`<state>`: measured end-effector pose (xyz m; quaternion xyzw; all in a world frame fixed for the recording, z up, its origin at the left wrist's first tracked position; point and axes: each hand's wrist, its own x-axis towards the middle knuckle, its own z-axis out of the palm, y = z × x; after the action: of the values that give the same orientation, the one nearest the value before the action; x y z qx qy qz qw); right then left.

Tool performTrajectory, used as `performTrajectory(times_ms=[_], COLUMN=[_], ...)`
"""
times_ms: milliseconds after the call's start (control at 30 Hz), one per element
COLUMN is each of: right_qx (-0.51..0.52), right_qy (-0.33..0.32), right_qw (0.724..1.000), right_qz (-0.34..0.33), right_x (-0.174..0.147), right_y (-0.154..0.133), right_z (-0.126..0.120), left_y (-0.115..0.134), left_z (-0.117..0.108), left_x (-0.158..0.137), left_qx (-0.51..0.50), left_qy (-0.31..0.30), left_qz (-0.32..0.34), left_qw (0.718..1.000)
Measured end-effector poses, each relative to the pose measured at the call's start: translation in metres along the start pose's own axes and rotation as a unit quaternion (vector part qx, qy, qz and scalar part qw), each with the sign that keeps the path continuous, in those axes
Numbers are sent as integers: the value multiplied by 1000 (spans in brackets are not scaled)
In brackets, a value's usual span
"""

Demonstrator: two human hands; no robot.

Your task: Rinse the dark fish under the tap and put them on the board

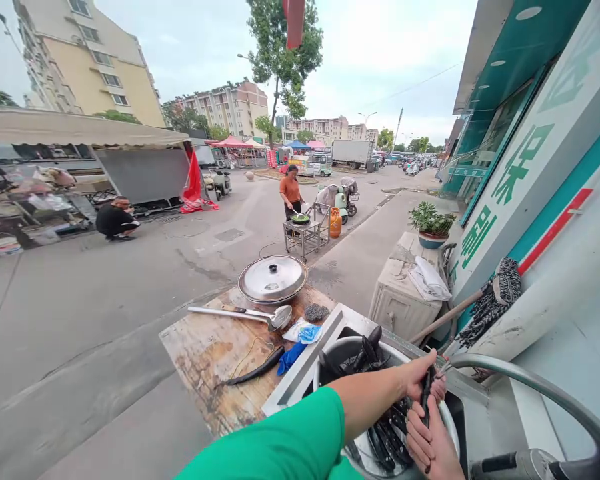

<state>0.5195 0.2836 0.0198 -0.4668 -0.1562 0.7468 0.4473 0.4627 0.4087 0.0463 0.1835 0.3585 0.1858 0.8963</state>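
My left hand (420,377) reaches across in a green sleeve and is closed around the upper part of a long, dark eggplant (427,393). Lower down, my right hand (433,433) wraps its fingers round the same eggplant. Water runs onto it from the curved faucet (520,377) at the right. Beneath both hands stands a metal basin (325,370) holding several more dark eggplants (387,440), some partly hidden by my arm. The basin sits in a steel sink (293,393).
Left of the sink, a wooden table (195,353) bears a lidded pan (273,277), a ladle (280,319), a steel scrubber (316,312), a blue glove (291,358) and one eggplant (257,368). A mop (500,293) leans at the right. Farther off, a person (291,190) stands at a metal cart (305,230).
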Motion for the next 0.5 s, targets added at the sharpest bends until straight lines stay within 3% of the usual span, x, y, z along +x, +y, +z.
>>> performTrajectory(times_ms=[100, 233, 267, 333, 400, 500], right_qx=[-72, -147, -158, -213, -334, -519], right_qy=[73, 92, 86, 112, 173, 215], right_qw=[994, 982, 980, 965, 915, 808], right_qz=[-23, -80, -89, -107, -142, -179], right_x=[4, 12, 14, 18, 23, 30], right_y=[7, 16, 16, 13, 9, 5], right_z=[2, -4, -8, -18, -30, -44], left_y=[-3, -5, -6, -8, -10, -11], left_z=[5, 5, 4, 0, -1, 2], left_x=[8, 18, 18, 15, 12, 11], left_qx=[91, 105, 104, 94, 72, -11], left_qy=[131, 342, 362, 356, 338, 334], left_qz=[49, 250, 269, 262, 238, 236], left_qw=[986, 900, 887, 892, 908, 912])
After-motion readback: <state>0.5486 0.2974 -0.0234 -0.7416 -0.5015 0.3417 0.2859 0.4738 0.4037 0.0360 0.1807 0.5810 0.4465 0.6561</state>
